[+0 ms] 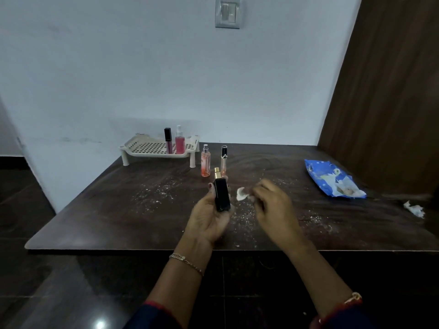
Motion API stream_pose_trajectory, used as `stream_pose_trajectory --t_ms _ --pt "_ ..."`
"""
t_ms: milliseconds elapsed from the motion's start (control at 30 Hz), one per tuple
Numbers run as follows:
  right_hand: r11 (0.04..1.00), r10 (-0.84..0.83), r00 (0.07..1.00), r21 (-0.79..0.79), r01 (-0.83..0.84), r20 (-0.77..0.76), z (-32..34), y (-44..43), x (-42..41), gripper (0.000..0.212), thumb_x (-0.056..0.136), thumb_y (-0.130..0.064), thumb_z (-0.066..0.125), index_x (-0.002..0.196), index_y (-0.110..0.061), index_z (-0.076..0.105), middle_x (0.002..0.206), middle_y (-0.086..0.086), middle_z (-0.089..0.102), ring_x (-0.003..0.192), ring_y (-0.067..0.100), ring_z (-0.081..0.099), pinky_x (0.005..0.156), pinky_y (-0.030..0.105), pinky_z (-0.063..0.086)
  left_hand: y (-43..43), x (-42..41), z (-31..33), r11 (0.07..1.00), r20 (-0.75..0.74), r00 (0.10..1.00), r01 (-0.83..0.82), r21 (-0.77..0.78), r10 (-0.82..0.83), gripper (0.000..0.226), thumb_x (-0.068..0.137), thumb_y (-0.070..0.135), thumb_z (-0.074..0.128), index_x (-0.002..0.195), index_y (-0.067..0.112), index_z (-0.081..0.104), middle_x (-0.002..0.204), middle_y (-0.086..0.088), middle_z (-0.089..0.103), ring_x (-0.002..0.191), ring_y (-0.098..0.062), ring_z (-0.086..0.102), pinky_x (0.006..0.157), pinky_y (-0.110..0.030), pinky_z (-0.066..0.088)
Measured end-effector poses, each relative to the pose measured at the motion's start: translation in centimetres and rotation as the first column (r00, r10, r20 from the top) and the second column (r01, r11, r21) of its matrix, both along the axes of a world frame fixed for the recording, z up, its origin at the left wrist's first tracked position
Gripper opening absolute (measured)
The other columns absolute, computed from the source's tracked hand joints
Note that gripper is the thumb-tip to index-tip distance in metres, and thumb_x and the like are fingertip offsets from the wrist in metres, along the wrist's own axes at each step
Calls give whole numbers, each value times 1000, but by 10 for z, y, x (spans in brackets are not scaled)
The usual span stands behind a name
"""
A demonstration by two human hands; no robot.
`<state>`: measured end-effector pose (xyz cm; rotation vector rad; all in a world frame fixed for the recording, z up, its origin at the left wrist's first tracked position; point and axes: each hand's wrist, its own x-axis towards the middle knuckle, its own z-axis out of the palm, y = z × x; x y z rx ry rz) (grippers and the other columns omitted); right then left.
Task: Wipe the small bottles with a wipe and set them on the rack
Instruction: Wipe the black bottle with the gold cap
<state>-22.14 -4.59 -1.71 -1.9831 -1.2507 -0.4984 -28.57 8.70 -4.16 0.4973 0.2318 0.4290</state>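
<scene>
Dark sleeves with red trim (154,314) at the bottom edge, both forearms reaching out over the near table edge. Chain bracelet (186,260) on the left wrist, thread band (354,298) on the right.

Left hand (209,217): palm up, fingers curled round a black bottle (222,197) with a gold cap, held roughly upright above the table. Right hand (273,203): just right of the bottle, fingertips pinching a small white wipe (242,193). The wipe sits close beside the bottle; motion blur, so I can't tell if they touch.

Past the hands, a peach spray bottle (205,162) and a clear tube with a black cap (223,160) stand on the table, just right of the rack (152,148). The rack is cream, perforated, on short legs, at the far left against the wall. On it: a dark gloss tube (168,140) and a pink spray bottle (179,141), both upright, side by side.

Table (107,214) is dark wood with white crumbs (152,195) scattered over it. Blue wipe pack (332,179) far right, opened; crumpled wipe (414,208) near the right edge.

White wall with a switch plate (227,12), brown wood panel (392,91) on the right, dark glossy floor (47,281).
</scene>
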Motion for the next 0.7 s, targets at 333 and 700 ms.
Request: stream_pose_trajectory --t_ms 333,700 --pt "960 252 955 -167 -227 153 -4 16 -16 31 81 -14 40 94 -20 68 84 -1 52 75 11 48 59 25 41 5 3 4 994 4 999 41 -102 -41 36 98 36 35 99 8 57 82 -7 52 77 -16 50 75 -30 44" --pt "950 310 822 186 -250 -477 -4 52 -5 21 83 5 61 92 -12 70 78 -14 56 71 -4 55 62 8 40 73 -22 24 971 -150 960 -234 41 238 31 97 25 44 120 4 48 93 -10 51 77 -15 47 67 -26 40"
